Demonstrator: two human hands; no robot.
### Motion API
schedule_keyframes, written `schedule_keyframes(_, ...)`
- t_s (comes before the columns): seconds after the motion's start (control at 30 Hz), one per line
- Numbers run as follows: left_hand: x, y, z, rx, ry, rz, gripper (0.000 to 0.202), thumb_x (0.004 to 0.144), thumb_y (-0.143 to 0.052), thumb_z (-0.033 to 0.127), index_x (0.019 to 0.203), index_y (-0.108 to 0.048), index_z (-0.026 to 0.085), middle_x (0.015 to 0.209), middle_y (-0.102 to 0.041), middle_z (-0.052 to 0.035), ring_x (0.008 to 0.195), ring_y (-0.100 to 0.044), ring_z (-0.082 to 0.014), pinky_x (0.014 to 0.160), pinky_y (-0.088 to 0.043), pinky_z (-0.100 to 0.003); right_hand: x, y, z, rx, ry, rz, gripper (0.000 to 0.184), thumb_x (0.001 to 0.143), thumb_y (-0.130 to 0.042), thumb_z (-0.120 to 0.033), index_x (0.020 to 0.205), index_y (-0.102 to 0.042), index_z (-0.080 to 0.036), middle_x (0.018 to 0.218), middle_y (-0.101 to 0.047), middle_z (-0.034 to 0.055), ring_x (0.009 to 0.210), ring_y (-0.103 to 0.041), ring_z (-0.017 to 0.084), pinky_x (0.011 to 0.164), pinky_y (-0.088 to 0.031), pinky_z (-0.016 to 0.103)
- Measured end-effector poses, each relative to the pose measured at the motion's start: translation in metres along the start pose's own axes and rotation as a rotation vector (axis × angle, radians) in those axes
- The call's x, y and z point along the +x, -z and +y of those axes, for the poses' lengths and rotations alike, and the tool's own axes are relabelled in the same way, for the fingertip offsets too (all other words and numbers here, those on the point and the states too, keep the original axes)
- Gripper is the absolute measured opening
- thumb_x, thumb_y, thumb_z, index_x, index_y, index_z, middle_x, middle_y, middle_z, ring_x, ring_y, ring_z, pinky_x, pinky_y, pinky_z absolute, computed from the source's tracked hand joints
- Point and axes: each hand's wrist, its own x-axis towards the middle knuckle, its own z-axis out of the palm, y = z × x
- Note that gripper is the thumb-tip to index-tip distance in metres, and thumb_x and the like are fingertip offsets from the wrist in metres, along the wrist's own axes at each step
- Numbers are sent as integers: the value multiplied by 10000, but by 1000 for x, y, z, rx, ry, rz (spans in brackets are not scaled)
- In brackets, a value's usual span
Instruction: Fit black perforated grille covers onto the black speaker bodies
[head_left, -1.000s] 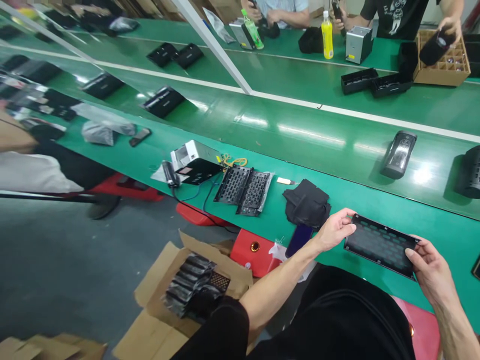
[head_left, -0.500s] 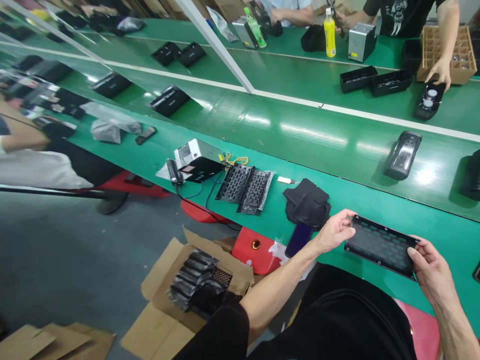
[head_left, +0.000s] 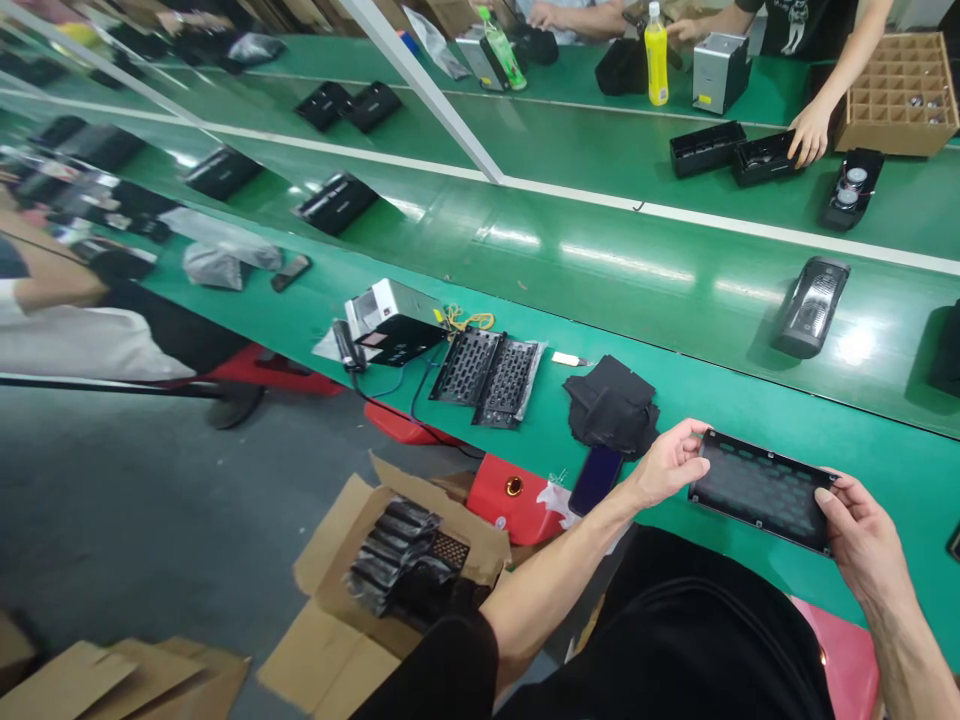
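Between my two hands is a black speaker grille panel [head_left: 761,492], its perforations showing through a dark backing. My left hand [head_left: 673,465] pinches the panel's left end with the thumb on top. At the other end, my right hand [head_left: 859,515] grips the right edge, thumb pressed on the face. Left of my hands lies a pile of black fabric pieces [head_left: 613,405], with a dark phone [head_left: 596,480] partly beneath it. Farther left, two perforated black grille panels [head_left: 487,378] rest side by side, near a utility knife [head_left: 570,359].
A silver-and-black device [head_left: 394,320] with cables sits on the green bench. An open carton [head_left: 330,610] of wrapped grilles stands below. On the conveyor are a black speaker [head_left: 814,307] and other housings. Across it, a co-worker's hand [head_left: 811,133] touches a black housing [head_left: 765,158].
My hands and the panel stay almost still. Across the conveyor, the co-worker's hand has left the housing with two round speaker drivers and moved left to an open black housing.
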Motion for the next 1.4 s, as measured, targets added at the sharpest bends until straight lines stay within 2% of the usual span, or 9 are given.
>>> schedule_keyframes(0.4,1,-1,1,12,12,16,526,762,-777,344,1209,-547,186,763,-355,99,637,-299,-74,622,-237,-260,6,-3,2,23,-4,33,549,557,-1042,-507,912,-714,-247,779,-661,-41,671,-566,129,594,-506,222)
schedule_keyframes(0.7,4,-1,1,-2,6,20,507,754,-764,325,1186,-540,184,750,-368,100,640,-313,-80,633,-249,-262,4,-11,-9,53,-57,67,619,470,-1075,-503,890,-706,-237,742,-659,-41,623,-572,122,558,-508,221)
schedule_keyframes(0.87,7,0,-2,7,7,41,508,751,-769,346,1179,-550,181,743,-361,99,650,-320,-88,637,-245,-267,5,-12,-12,64,-81,73,638,454,-1074,-529,892,-716,-233,750,-692,1,642,-610,160,477,-416,221)
schedule_keyframes(1.1,11,1,-6,17,-10,56,517,776,-762,363,1210,-559,169,736,-400,93,647,-331,-92,648,-251,-270,12,-12,-9,59,-41,79,610,485,-1060,-544,889,-716,-244,769,-697,-19,645,-597,153,590,-512,274)
schedule_keyframes(1.27,12,1,-4,17,-23,62,489,790,-760,359,1198,-569,170,762,-477,71,654,-375,-96,657,-288,-269,16,-13,-9,45,-22,64,562,552,-1037,-556,900,-720,-249,823,-717,-9,669,-619,162,626,-530,300)
schedule_keyframes(1.4,15,2,-2,17,-27,73,467,789,-765,367,1176,-580,182,753,-486,68,663,-402,-103,661,-301,-270,19,-15,-11,24,-16,53,538,595,-1022,-558,918,-721,-252,804,-711,-13,654,-611,159,609,-514,293)
